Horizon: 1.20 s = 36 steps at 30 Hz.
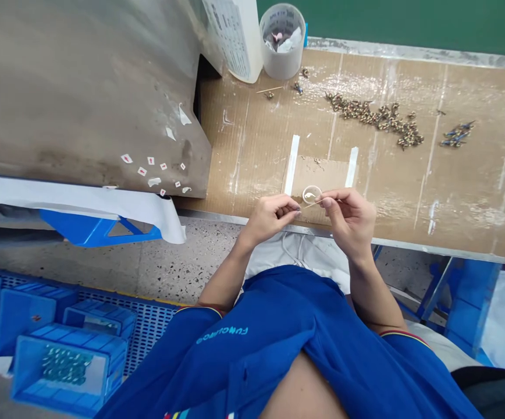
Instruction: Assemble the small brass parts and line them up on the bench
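My right hand (352, 220) pinches a thin wooden toothpick (310, 205) that points left toward my other hand. Thumb and fingertips of my left hand (272, 216) are pressed together; whatever sits between them is too small to make out. Just beyond the toothpick, a small round white dish (305, 188) holds a dab of white paste (309, 195). The dish rests on a cardboard piece (331, 171) with white tape strips (292, 164) along its sides. Both hands are over the near edge of the cardboard-covered bench (261, 139).
A long pile of small brass-coloured parts (379, 117) lies across the back, with a smaller blue-tipped cluster (457, 135) to its right. Another wooden stick (270, 89) lies near a white tub (282, 58). A metal housing (82, 87) stands at left; blue crates (69, 343) sit below.
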Each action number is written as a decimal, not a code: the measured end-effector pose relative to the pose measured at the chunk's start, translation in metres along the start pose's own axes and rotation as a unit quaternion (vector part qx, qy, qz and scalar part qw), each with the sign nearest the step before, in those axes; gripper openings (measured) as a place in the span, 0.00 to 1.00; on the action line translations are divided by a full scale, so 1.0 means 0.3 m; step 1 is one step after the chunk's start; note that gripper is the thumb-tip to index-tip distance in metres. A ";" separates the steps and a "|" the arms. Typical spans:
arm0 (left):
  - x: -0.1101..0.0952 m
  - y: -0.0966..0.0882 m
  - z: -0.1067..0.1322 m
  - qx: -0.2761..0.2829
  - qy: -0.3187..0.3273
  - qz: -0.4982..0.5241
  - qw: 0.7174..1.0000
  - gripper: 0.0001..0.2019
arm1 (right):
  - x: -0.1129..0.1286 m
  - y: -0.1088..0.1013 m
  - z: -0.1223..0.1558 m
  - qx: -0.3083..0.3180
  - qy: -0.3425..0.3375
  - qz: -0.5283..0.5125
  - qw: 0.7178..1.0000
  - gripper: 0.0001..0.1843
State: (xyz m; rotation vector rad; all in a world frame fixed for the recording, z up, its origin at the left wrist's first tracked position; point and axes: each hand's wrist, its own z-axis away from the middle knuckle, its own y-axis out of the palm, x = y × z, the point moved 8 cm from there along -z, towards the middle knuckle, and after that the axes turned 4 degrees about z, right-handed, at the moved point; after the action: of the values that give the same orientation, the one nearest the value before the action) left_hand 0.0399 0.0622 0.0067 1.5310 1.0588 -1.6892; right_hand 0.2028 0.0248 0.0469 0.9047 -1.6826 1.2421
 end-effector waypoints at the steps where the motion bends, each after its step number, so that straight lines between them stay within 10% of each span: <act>1: -0.001 0.001 0.001 -0.002 0.002 0.000 1.000 0.04 | 0.002 0.007 0.001 0.002 -0.006 0.012 1.000 0.12; 28: 0.003 0.005 0.006 0.006 0.009 -0.007 1.000 0.04 | 0.037 0.048 0.007 0.032 -0.083 0.085 0.992 0.10; 36: 0.004 -0.003 0.003 0.006 0.014 -0.007 1.000 0.05 | -0.001 -0.053 -0.023 -0.070 -0.062 0.051 0.994 0.09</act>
State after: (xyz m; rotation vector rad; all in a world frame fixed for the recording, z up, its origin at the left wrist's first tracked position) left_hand 0.0386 0.0618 0.0056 1.5623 1.0778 -1.6906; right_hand 0.2184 0.0275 0.0536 0.8332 -1.9111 1.1374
